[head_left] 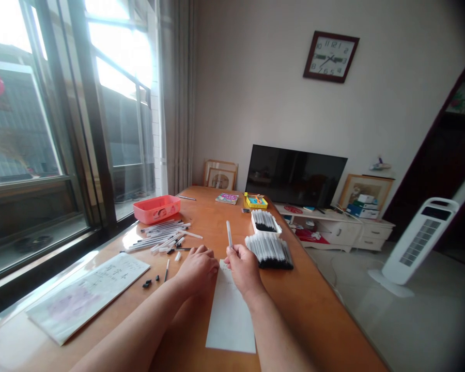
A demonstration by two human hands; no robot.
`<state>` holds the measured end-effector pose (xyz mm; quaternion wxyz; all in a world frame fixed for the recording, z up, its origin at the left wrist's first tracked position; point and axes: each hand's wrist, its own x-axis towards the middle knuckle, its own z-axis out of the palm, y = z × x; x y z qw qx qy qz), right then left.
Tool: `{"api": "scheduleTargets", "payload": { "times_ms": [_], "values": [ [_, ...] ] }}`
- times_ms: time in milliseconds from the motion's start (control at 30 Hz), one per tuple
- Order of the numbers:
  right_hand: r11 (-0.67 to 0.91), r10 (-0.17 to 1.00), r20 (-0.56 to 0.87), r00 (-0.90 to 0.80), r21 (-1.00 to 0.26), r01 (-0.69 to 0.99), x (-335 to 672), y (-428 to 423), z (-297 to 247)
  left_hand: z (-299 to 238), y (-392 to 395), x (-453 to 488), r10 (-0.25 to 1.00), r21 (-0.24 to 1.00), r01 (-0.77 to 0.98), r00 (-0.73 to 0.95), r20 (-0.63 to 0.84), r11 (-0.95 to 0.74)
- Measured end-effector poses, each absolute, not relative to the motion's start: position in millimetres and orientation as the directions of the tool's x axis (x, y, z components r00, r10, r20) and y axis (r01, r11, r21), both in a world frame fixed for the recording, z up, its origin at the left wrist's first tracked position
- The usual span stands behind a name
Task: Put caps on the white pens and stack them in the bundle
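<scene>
My right hand [242, 266] is closed around a clear pen barrel [229, 233], which stands nearly upright above the sheet of paper [230, 320]. To its left, my left hand [197, 266] rests low over the table with fingers bent together; whatever they hold, if anything, is hidden. Left of that hand lie white pen caps [177, 256], a thin refill [166, 269] and several small black pieces [147, 283]. Loose pen barrels and refills [158, 235] are heaped beyond it. Right of my right hand are rows of clear pens with black ends [269, 250].
A white box [278, 230] holds more pens. A red plastic basket [157, 209] stands at the back left, a yellow box [256, 201] at the back right. A writing booklet [89, 297] lies front left on the wooden table [294, 320]. Windows border the left side.
</scene>
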<state>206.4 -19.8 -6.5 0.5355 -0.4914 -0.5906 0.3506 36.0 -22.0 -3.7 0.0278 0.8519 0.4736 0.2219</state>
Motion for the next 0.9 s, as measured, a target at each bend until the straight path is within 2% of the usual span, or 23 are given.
{"api": "scheduleTargets", "payload": {
  "times_ms": [67, 133, 233, 300, 367, 500, 900],
  "values": [
    [0.273, 0.957, 0.287, 0.037, -0.938, 0.214, 205.5, -17.1, -11.2, -8.7, -16.2, 33.4, 0.837, 0.374, 0.760, 0.404, 0.369, -0.531],
    [0.269, 0.961, 0.276, -0.006, -0.932, 0.241, 203.8, -14.5, -17.5, -13.1, -8.6, 27.6, 0.876, 0.580, 0.660, 0.303, 0.376, -0.477],
    [0.281, 0.960, 0.265, -0.094, -0.918, 0.280, 199.8, -12.3, -27.1, -13.6, -0.4, 15.8, 0.954, 0.897, 0.328, 0.076, 0.288, -0.297],
    [0.289, 0.956, 0.262, -0.135, -0.922, 0.258, 196.4, -12.2, -31.7, -10.4, 1.2, 7.9, 0.977, 0.973, 0.089, -0.005, 0.215, -0.214],
    [0.277, 0.958, 0.252, -0.134, -0.932, 0.232, 192.8, -12.9, -34.1, -7.1, 1.3, 1.2, 0.981, 0.980, -0.063, -0.039, 0.189, -0.191],
    [0.281, 0.957, 0.259, -0.129, -0.937, 0.209, 187.7, -15.9, -33.6, -6.4, 3.6, -7.0, 0.985, 0.960, -0.221, -0.039, 0.166, -0.170],
    [0.286, 0.955, 0.260, -0.140, -0.934, 0.217, 190.4, -17.1, -30.9, -5.9, 8.9, -17.1, 0.997, 0.876, -0.475, -0.052, 0.061, -0.079]
  ]
}}
